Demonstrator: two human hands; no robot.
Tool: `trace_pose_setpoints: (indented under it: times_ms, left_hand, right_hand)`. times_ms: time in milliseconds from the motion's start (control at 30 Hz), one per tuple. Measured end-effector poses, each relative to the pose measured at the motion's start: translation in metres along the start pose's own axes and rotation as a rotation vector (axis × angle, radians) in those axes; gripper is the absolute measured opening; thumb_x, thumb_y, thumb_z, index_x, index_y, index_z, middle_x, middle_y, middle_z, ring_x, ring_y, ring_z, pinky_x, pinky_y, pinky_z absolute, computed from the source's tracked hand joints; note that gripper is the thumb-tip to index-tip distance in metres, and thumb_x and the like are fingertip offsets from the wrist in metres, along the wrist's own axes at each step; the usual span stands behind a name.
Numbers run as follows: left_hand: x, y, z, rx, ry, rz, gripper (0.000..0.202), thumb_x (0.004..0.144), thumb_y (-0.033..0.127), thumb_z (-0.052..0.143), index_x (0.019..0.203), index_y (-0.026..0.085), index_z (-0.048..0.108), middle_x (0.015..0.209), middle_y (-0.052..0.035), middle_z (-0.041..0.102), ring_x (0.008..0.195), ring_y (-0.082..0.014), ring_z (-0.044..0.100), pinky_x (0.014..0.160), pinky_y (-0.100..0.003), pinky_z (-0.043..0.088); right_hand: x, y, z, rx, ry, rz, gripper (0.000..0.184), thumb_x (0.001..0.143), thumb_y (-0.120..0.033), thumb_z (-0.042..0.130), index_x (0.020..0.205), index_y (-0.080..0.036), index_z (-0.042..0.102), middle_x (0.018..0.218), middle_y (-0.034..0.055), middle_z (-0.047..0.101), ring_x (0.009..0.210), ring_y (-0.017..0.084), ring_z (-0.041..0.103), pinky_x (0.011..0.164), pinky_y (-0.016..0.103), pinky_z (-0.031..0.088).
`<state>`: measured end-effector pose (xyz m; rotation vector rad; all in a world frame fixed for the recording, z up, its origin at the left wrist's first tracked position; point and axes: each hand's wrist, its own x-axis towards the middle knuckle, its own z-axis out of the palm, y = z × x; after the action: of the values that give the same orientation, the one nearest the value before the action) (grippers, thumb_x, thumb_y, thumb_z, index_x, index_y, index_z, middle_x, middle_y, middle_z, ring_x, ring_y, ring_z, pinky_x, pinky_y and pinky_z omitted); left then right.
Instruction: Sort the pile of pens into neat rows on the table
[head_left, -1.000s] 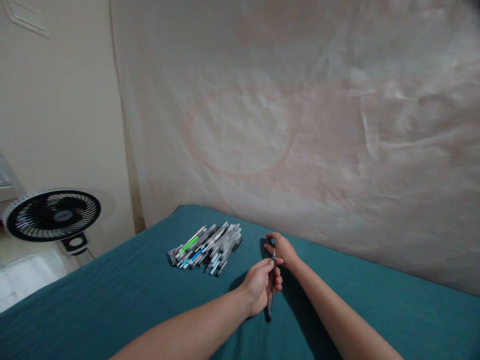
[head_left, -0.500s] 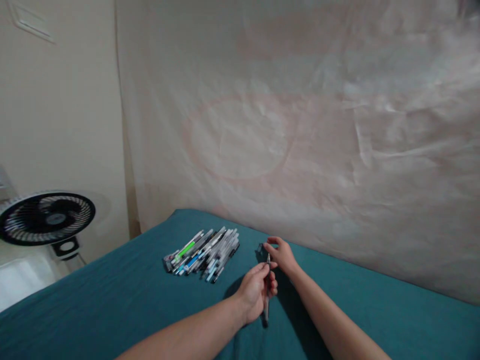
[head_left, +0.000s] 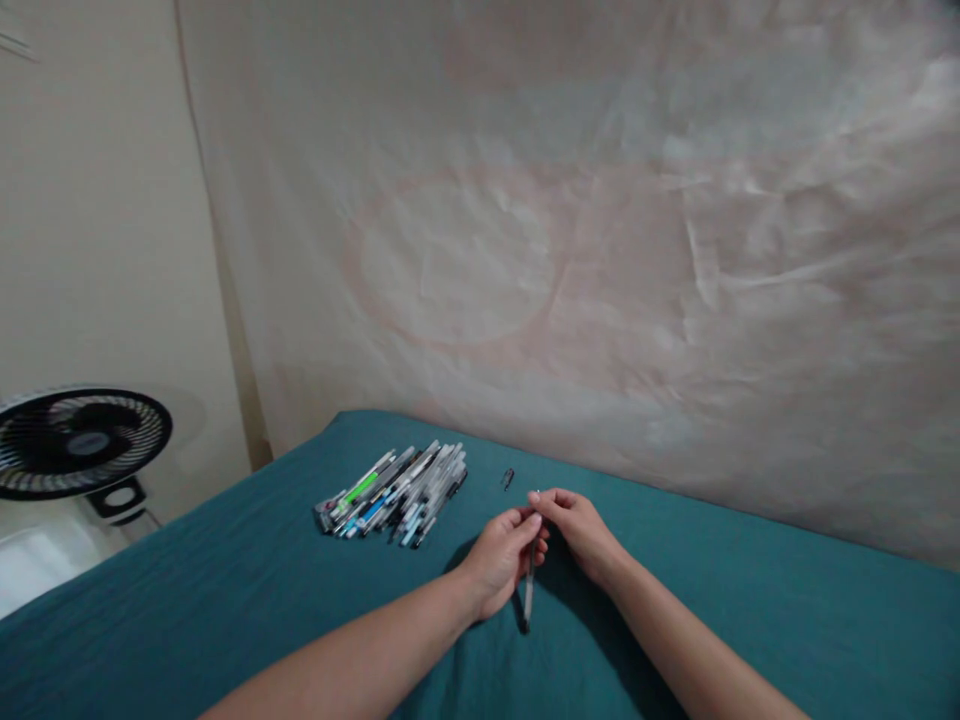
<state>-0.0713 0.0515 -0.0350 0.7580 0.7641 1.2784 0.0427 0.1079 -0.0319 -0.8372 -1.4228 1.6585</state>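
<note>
Head view, and here's the left hand (head_left: 499, 560), low and just right of centre, fingers wrapped firmly round a slim grey translucent pen with a dark end (head_left: 529, 600), its lower length poking out below the fist. In comes the right hand (head_left: 581, 530) from the lower right, thumb and fingers pinched together on the pen's upper end, the two hands touching. Just above them lies a small dark pen cap (head_left: 508, 480), a strip of cloth between it and the fingers. Over to the left, well apart, a heap of clear, grey, blue and green pens (head_left: 397, 500) fans out near the far edge. That edge of the teal cloth-covered surface (head_left: 750, 590) slants down to the right under a wrinkled pale sheet (head_left: 600, 250), with a broad teal stretch beyond the right forearm; the left edge drops towards a round black fan (head_left: 86, 443), cut by the frame.
</note>
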Motion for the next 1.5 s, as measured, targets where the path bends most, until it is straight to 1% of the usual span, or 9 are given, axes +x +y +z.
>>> trace_pose_setpoints:
  times_ms: [100,267,400,567,800,933,1200,1367,1500]
  left_hand:
    - [-0.001,0.001,0.003,0.05,-0.025,-0.012,0.024,0.074,0.031,0.059,0.087,0.011,0.054,0.073,-0.0029,0.057,0.058,-0.0057,0.051,0.054,-0.018,0.039]
    - [-0.005,0.002,0.008,0.12,0.047,0.0,0.026,0.07,0.029,0.063,0.084,0.013,0.048,0.073,-0.0035,0.059,0.06,-0.0085,0.055,0.057,-0.02,0.042]
    - [-0.005,0.001,0.008,0.156,0.074,-0.001,0.026,0.067,0.027,0.065,0.079,0.013,0.047,0.068,-0.0017,0.058,0.056,-0.0072,0.053,0.054,-0.019,0.042]
    - [-0.004,0.0,0.006,0.146,0.069,-0.021,0.021,0.069,0.027,0.063,0.077,0.013,0.049,0.069,-0.0022,0.058,0.056,-0.0067,0.052,0.055,-0.019,0.043]
    - [-0.003,0.002,0.005,0.098,0.036,-0.056,0.014,0.076,0.025,0.055,0.077,0.012,0.05,0.07,-0.0029,0.057,0.056,-0.0068,0.052,0.055,-0.019,0.043]
    - [-0.004,0.003,0.006,0.084,0.01,-0.066,0.014,0.076,0.026,0.055,0.077,0.013,0.049,0.07,-0.0027,0.057,0.056,-0.0073,0.052,0.055,-0.02,0.043]
    - [-0.006,0.003,0.006,0.103,-0.012,-0.067,0.013,0.078,0.026,0.053,0.078,0.014,0.048,0.072,-0.0029,0.057,0.056,-0.008,0.053,0.056,-0.021,0.042]
    - [-0.005,0.002,0.005,0.081,-0.031,-0.068,0.013,0.079,0.027,0.051,0.078,0.014,0.047,0.071,-0.0033,0.058,0.056,-0.0083,0.053,0.056,-0.022,0.042]
    - [-0.005,0.001,0.005,0.087,-0.035,-0.067,0.015,0.079,0.028,0.051,0.078,0.014,0.046,0.071,-0.0035,0.058,0.056,-0.0088,0.054,0.056,-0.022,0.042]
  right_hand:
    - [0.003,0.002,-0.006,0.101,0.057,-0.014,0.029,0.063,-0.042,0.066,0.062,-0.015,0.055,0.048,-0.0031,0.05,0.044,0.009,0.044,0.048,0.023,0.035]
    - [0.004,0.004,-0.011,0.234,0.127,-0.045,0.026,0.059,-0.037,0.07,0.058,-0.015,0.057,0.052,-0.0026,0.052,0.049,0.009,0.044,0.052,0.024,0.034]
    - [0.003,0.005,-0.013,0.262,0.107,-0.046,0.023,0.062,-0.036,0.069,0.059,-0.015,0.059,0.054,-0.0013,0.054,0.051,0.01,0.045,0.054,0.024,0.034]
    - [0.001,0.006,-0.015,0.301,0.095,-0.056,0.018,0.062,-0.033,0.07,0.067,-0.015,0.065,0.069,0.0024,0.061,0.064,0.012,0.052,0.066,0.025,0.038]
    - [0.002,0.001,-0.017,0.337,0.012,-0.045,0.025,0.064,-0.035,0.068,0.078,-0.014,0.068,0.085,0.008,0.064,0.081,0.018,0.055,0.079,0.03,0.039]
    - [0.002,0.0,-0.015,0.357,0.044,-0.028,0.032,0.069,-0.045,0.06,0.075,-0.014,0.068,0.082,0.008,0.063,0.08,0.018,0.055,0.077,0.029,0.04]
    - [0.0,0.005,-0.014,0.268,0.093,-0.072,0.023,0.061,-0.036,0.07,0.07,-0.015,0.065,0.076,0.0059,0.062,0.073,0.016,0.055,0.072,0.027,0.041]
    - [0.0,0.003,-0.013,0.314,0.053,-0.066,0.026,0.066,-0.038,0.065,0.077,-0.014,0.067,0.081,0.008,0.062,0.079,0.018,0.054,0.076,0.029,0.04]
    - [0.0,0.004,-0.011,0.326,0.072,-0.095,0.028,0.07,-0.042,0.06,0.074,-0.015,0.066,0.08,0.0068,0.061,0.074,0.016,0.054,0.071,0.028,0.041]
